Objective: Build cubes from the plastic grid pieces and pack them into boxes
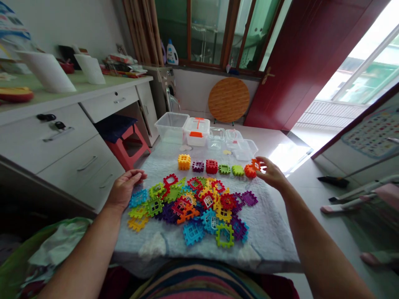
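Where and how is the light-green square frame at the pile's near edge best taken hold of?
Probably pinch the light-green frame by its near bar, coming from the wearer's side: that bar faces away from the pile, and the open middle should give a fingertip room inside.

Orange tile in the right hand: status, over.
Right hand: holding orange tile at orange pieces, contact unclear. Left hand: beside tile pile, no held piece visible.

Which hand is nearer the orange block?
The right hand, just right of the orange block, holding an orange piece. The left hand is far to the block's left.
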A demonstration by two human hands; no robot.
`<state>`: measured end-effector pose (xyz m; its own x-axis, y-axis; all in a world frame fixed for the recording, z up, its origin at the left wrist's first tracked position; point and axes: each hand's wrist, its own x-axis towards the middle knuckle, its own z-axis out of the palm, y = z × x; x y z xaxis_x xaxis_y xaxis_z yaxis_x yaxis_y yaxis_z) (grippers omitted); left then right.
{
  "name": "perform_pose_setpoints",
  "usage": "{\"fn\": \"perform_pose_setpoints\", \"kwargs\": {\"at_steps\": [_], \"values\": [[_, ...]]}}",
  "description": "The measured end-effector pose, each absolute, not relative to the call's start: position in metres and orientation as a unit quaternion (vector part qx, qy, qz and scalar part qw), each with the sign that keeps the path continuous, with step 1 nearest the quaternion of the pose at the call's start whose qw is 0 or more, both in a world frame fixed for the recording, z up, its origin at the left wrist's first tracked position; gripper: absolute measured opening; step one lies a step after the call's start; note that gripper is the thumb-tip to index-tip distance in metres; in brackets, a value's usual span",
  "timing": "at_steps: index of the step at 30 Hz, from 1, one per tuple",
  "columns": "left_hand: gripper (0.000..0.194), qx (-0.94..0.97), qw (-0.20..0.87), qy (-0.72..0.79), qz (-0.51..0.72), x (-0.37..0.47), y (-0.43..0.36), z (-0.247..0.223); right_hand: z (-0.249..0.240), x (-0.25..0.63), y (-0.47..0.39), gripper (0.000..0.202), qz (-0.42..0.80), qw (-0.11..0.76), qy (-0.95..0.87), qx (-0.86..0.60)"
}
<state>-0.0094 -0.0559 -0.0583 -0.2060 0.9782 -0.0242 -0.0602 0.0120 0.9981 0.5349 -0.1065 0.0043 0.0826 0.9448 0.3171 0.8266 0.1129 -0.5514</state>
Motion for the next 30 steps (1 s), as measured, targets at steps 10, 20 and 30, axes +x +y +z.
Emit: {"fn": "perform_pose_setpoints", "kwargs": {"at_steps": [10,20,30], "values": [[0.04,0.426,0.476,0.552,0.536,-0.011,-0.056,-0.064,-0.006,0.548,-0.077,0.054,0.048,0.153,-0.725,-0.669],[0.041,0.444,0.48,0.552,0.517,-0.008,-0.061,-0.059,0.0,0.535,-0.079,0.055,0.044,0.097,-0.721,-0.685],[0.041,0.484,0.438,0.56,0.51,-0.005,-0.059,-0.063,0.011,0.441,-0.129,0.031,0.161,0.267,-0.76,-0.571]]}}
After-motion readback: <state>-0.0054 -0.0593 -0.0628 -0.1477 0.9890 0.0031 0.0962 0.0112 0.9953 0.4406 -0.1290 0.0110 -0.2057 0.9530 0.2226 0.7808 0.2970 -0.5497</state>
